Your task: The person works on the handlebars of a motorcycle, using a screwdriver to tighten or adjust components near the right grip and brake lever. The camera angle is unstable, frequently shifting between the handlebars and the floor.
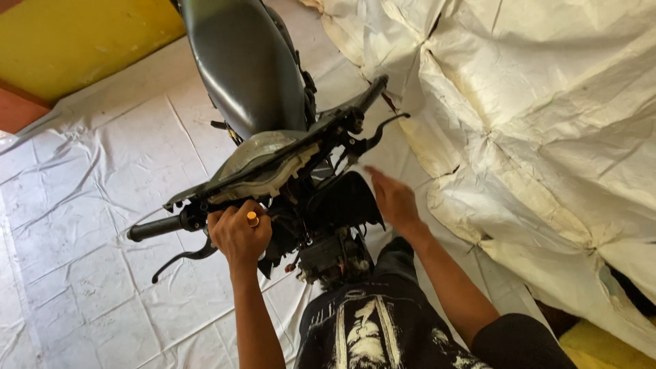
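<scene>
Left hand [238, 234] clenched on handlebar [205, 217]; right hand [391, 198] open, perhaps touching black cowl [342, 201].

Soft, even daylight fills the scene, brightest on the white sheet [547, 102] at the right, which looks nearly washed out. The dark seat [239, 61] carries a dull sheen, and shadows are faint. The right hand [393, 199] is motion-blurred, and straight lines bend slightly toward the edges.
</scene>
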